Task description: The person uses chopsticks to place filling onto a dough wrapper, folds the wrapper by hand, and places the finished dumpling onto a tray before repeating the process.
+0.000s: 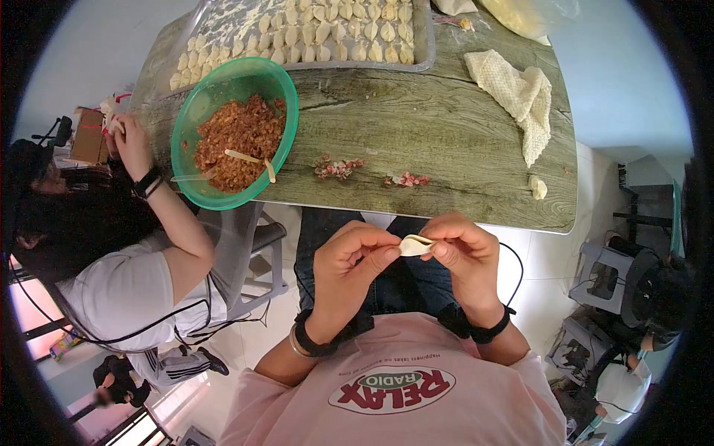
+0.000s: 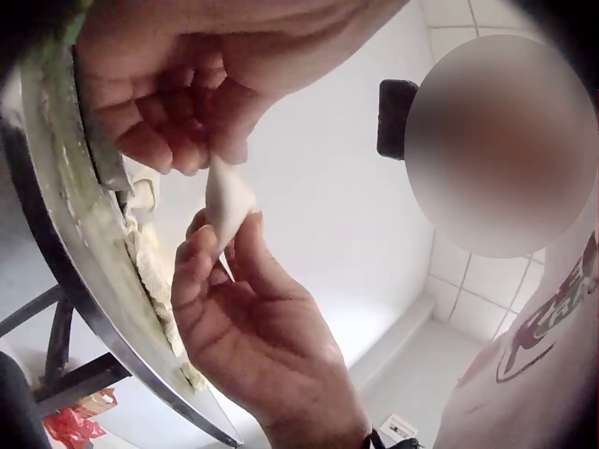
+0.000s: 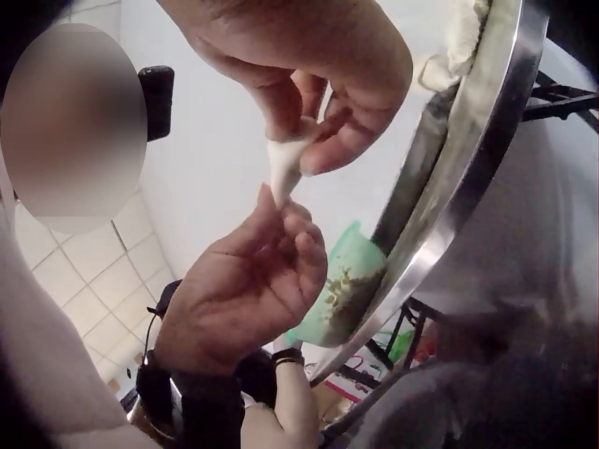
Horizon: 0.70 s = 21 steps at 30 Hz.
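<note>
In front of the lap, just off the table's near edge, a folded dumpling wrapper (image 1: 414,245) is held up between both hands. My left hand (image 1: 351,267) pinches its left corner between thumb and fingertips. The right corner is pinched the same way by my right hand (image 1: 470,266). From above, the wrapper's edges meet in part, with a gap near the right end. Both wrist views show the pale dumpling (image 2: 227,201) stretched between the two sets of fingertips, its outside smooth. What lies inside it is hidden.
A green bowl (image 1: 291,97) of meat filling with a flat stick stands at the table's left. Behind it, a floured tray (image 1: 425,44) carries rows of dumplings. A cream cloth (image 1: 513,93), a small dough lump (image 1: 538,187) and hair clips (image 1: 338,168) lie rightward. Another person (image 1: 126,282) sits left.
</note>
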Available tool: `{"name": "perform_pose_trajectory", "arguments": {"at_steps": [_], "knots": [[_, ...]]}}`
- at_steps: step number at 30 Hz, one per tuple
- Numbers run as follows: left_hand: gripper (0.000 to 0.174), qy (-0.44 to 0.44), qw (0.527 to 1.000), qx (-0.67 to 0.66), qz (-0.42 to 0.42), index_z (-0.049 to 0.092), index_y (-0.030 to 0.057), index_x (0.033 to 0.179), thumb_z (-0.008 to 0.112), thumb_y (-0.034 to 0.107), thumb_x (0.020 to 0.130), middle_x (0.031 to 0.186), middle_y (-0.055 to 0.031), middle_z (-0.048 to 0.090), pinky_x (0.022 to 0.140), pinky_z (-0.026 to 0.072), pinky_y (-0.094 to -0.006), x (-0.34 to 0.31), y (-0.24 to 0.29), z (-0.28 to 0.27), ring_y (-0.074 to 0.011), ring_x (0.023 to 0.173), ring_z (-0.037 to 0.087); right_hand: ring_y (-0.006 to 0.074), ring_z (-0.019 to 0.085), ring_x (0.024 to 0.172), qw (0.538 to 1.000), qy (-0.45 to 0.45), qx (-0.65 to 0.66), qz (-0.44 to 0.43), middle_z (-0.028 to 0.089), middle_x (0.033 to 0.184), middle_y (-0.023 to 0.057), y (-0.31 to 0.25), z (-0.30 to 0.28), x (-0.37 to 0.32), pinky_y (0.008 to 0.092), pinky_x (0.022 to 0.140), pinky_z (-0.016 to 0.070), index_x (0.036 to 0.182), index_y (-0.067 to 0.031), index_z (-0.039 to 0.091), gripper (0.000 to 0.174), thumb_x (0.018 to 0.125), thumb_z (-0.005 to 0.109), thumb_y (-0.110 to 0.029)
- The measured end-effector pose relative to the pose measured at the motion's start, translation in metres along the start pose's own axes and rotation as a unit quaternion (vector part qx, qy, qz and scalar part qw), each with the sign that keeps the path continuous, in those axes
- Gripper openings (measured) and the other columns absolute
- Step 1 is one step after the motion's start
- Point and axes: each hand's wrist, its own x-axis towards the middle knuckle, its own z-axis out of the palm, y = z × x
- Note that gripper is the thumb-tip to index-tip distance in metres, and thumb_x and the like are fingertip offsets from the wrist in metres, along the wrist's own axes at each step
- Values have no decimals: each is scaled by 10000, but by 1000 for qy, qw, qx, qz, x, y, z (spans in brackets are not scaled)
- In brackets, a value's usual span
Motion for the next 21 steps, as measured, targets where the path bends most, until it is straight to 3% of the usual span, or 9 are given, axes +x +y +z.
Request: {"name": "perform_pose_trajectory", "arguments": {"at_steps": [9, 11, 12, 17, 21], "knots": [[99, -21, 996, 79, 40, 632, 2, 874, 647, 10, 777, 837, -40, 568, 675, 435, -224, 1, -1, -2, -116, 746, 550, 163, 565, 859, 999, -11, -30, -40, 587, 938, 96, 0, -1, -2, 258, 752, 457, 915, 18, 635, 137, 787, 657, -27], [109, 40, 996, -77, 2, 635, 7, 877, 645, 1, 769, 820, -42, 575, 676, 437, -234, 2, 5, 9, -126, 752, 556, 163, 565, 860, 999, -11, -32, -40, 586, 943, 96, -1, -1, -2, 259, 752, 458, 915, 17, 637, 138, 785, 658, -25], [109, 40, 996, -77, 2, 635, 7, 877, 645, 1, 769, 820, -42, 575, 676, 437, -234, 2, 4, 7, -126, 752, 556, 164, 566, 862, 999, -16, -32, -40, 585, 946, 98, -1, -1, -2, 259, 755, 460, 917, 15, 637, 137, 786, 655, -20], [120, -27, 997, 28, 69, 636, 22, 889, 650, 19, 770, 805, -43, 576, 674, 439, -241, 2, -8, -2, -133, 768, 557, 163, 569, 866, 997, -38, -40, -45, 583, 947, 102, -3, 2, -2, 257, 763, 465, 923, 13, 639, 139, 785, 647, 2], [130, -26, 998, 37, 52, 635, 26, 884, 656, 14, 755, 801, -48, 575, 667, 440, -250, 0, -8, -3, -150, 748, 559, 166, 570, 871, 998, -33, -37, -44, 580, 949, 108, -3, 4, -2, 255, 767, 469, 926, 17, 637, 143, 782, 640, 23]]}}
